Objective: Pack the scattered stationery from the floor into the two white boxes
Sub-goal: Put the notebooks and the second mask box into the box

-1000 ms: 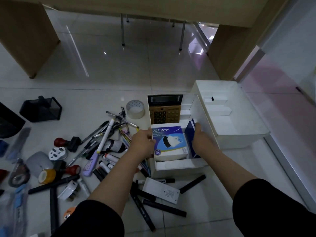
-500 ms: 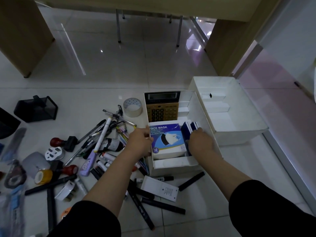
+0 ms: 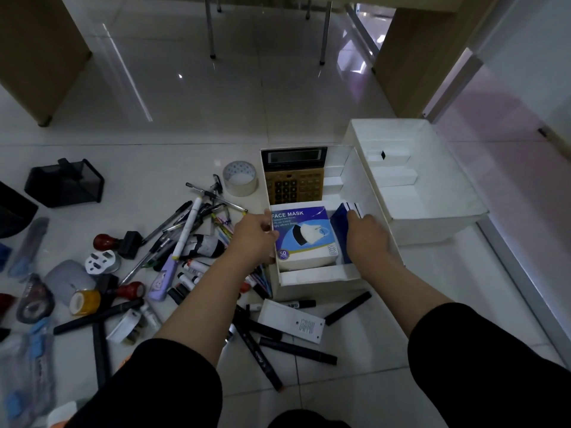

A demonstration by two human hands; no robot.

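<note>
Left hand (image 3: 255, 239) grips the left edge of the face mask box (image 3: 304, 237), fingers curled on it; right hand (image 3: 366, 234) presses down on a dark blue packet (image 3: 340, 223) wedged upright beside it. Both items sit in the near white box (image 3: 315, 278), behind a gold calculator (image 3: 293, 177). Far white box (image 3: 432, 211) adjoins on the right. Pens and markers (image 3: 191, 223), a tape roll (image 3: 240, 178), and stamps (image 3: 106, 242) lie scattered on glossy white floor tiles (image 3: 191, 97), with wooden desk panels (image 3: 37, 47) beyond.
</note>
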